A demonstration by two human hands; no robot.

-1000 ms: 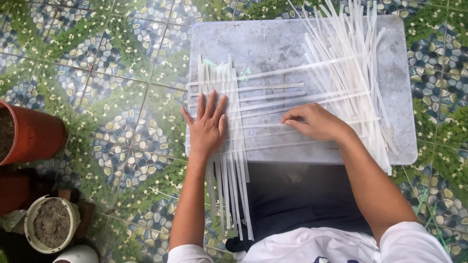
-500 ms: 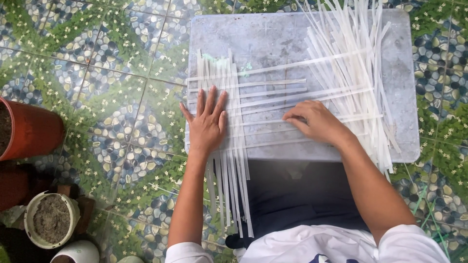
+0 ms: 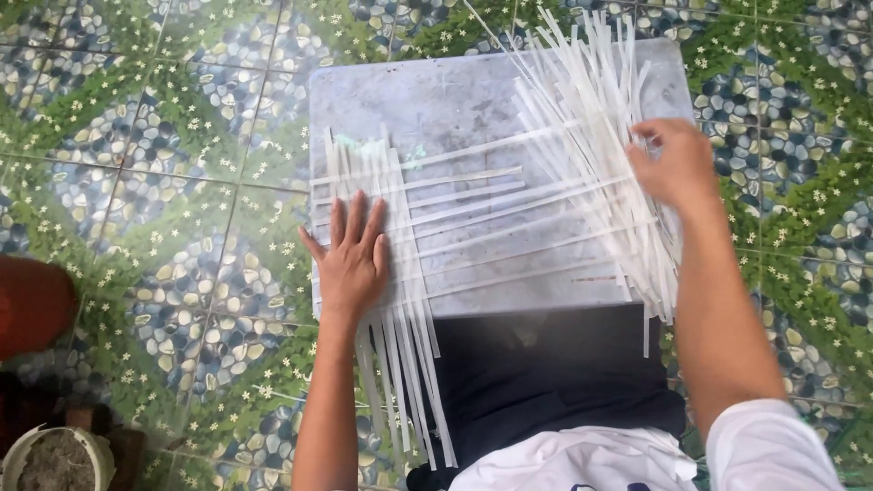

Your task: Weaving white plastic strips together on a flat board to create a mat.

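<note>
A grey board (image 3: 473,100) lies flat on the patterned tile floor (image 3: 164,182), and everything else is placed from it. On the board's near-left part, the left hand (image 3: 353,259) presses down flat, fingers spread apart and gripping nothing, its palm on a set of upright white strips (image 3: 400,364) that run from the board's middle-left down past its near edge and over the person's dark lap (image 3: 546,373). Several crosswise white strips (image 3: 482,195) lie across the board's centre, passing over and under the upright ones beside the left hand.

On the board's right side sits a loose pile of white strips (image 3: 591,100), fanned from the far edge down to the near-right corner. The right hand (image 3: 668,164) rests on this pile near the board's right edge, fingers curled in towards the strips; whether they pinch one cannot be told from this angle.

Off the board's left, at the frame's edge, stands a reddish-brown pot (image 3: 32,305); its contents are out of sight. Further towards the near-left corner is a pale round pot (image 3: 55,459) filled with grey soil.
</note>
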